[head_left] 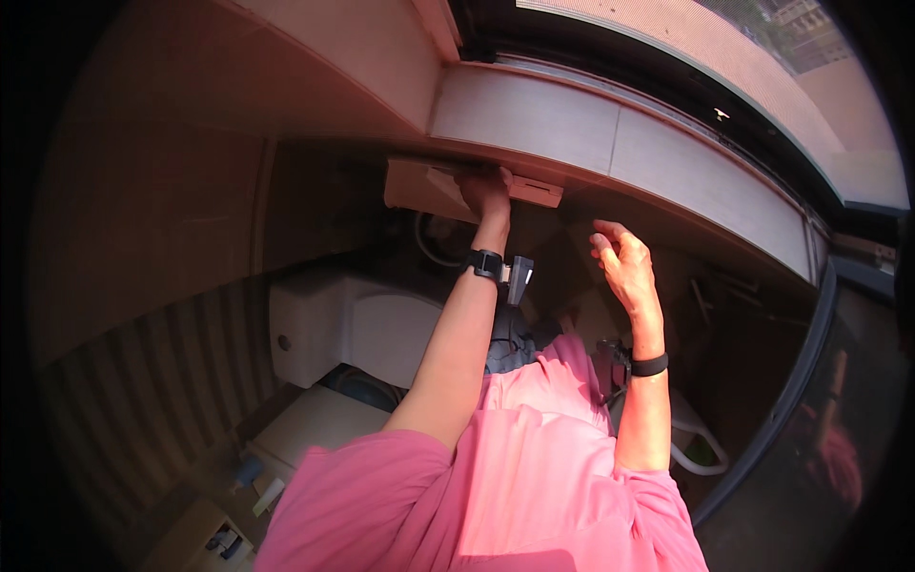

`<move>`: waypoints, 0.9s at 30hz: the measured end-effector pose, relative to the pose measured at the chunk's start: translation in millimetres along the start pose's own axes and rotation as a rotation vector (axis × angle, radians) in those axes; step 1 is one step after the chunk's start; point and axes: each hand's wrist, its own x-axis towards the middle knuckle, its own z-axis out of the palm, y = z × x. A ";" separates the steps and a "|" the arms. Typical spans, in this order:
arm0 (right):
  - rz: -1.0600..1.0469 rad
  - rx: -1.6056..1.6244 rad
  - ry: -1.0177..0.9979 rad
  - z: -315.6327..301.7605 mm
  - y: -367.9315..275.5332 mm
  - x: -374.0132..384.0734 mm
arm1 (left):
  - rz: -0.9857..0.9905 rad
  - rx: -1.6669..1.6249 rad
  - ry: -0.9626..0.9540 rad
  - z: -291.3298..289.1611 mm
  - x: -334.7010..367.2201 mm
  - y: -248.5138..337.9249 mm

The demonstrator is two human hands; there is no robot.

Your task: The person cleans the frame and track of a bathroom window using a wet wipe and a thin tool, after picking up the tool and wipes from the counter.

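My left hand [484,194] reaches into the shade under the window ledge, at a pale box-like fixture [410,188]. Its fingers look curled against the fixture, but shadow hides whatever they hold. To the right of that hand, a pale slotted bar [537,191] sticks out, seemingly part of the same fixture. My right hand [626,267] hovers in sunlight to the right, its fingers loosely bent and apart, with nothing visible in them. Black straps circle both wrists, and a small dark device [519,278] sits at the left one.
A tiled ledge [534,110] runs below the window [686,67]. A white basin or tub [381,324] lies to the left, with a pale lid-like panel [315,419] nearer me. At the right stands a dark-framed glass panel [820,410]; a white-rimmed container [701,453] is beside it.
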 end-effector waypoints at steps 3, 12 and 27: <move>0.016 -0.001 0.009 -3.4 6.6 5.7 | -0.366 -0.379 -0.113 -0.3 -20.8 42.9; 0.018 -0.018 -0.030 11.1 -15.7 20.6 | -0.659 -0.574 -0.291 -35.1 54.0 4.2; 0.040 0.028 0.005 14.5 -11.3 7.3 | -0.796 -0.960 -0.258 -39.9 98.3 -71.6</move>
